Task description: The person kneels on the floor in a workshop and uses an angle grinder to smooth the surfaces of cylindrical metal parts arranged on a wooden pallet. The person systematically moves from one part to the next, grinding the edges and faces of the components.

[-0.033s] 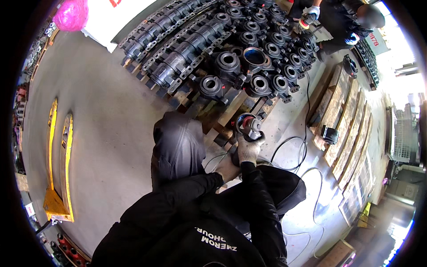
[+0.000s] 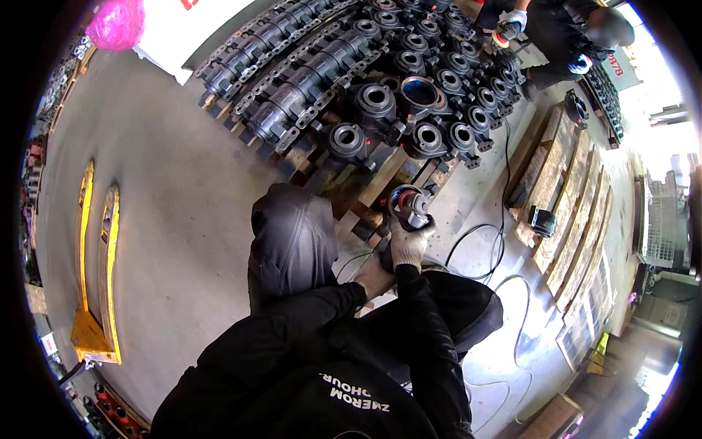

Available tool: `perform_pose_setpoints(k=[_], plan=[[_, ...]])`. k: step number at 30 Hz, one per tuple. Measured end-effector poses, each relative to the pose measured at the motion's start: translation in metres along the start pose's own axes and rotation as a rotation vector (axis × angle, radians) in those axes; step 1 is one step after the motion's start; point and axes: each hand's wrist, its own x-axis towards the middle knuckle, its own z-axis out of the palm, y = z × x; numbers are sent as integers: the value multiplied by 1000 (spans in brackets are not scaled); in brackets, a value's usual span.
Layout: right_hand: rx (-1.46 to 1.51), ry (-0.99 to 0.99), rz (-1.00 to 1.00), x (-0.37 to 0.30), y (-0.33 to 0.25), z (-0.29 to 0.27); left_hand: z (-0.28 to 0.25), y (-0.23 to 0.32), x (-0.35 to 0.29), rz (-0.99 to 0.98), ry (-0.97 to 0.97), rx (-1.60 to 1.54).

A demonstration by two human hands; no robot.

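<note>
Kickback could wrench the grinder (image 2: 419, 214) from our gripping right hand (image 2: 411, 245) (our left hand (image 2: 374, 277), hold unclear) if it snags the ring (image 2: 396, 193) ahead.

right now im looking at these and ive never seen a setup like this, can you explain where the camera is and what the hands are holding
There is no robot here, just a person at work. The view comes from a wide fisheye camera on their head, looking down, so straight edges bend near the rim.

The gloved right hand grips what looks like a hand-held grinder, its front end at a dark ring-shaped part. The gloved left hand is close behind; its fingers are mostly hidden, so its grip is unclear.

Ahead, many dark metal castings stand on wooden planks. At upper right, a co-worker holds another power tool. Yellow forks lie on the floor at left.
</note>
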Motion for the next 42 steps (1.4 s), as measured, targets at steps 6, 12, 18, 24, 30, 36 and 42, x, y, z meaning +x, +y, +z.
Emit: perform_pose_setpoints(k=[6,12,18,24,30,36,42], plan=[[-105,-64,84,-6,-29,11,1,-52,27,110,110,43],[-21,-50,45,9,-5,14,6,-45,28,-17,69,10],[-75,-54,75,9,-11,12,2,-29,24,-66,7,-4],[-94,-70,101,6,-30,16,2,-43,30,5,67,108],[-90,-25,54,6,-17,14,-8,-7,14,-121,44,58],[-74,-48,79,11,-18,12,-5,-8,15,-57,55,20],[-111,-26,53,11,-13,19,4,-56,39,86,62,89]])
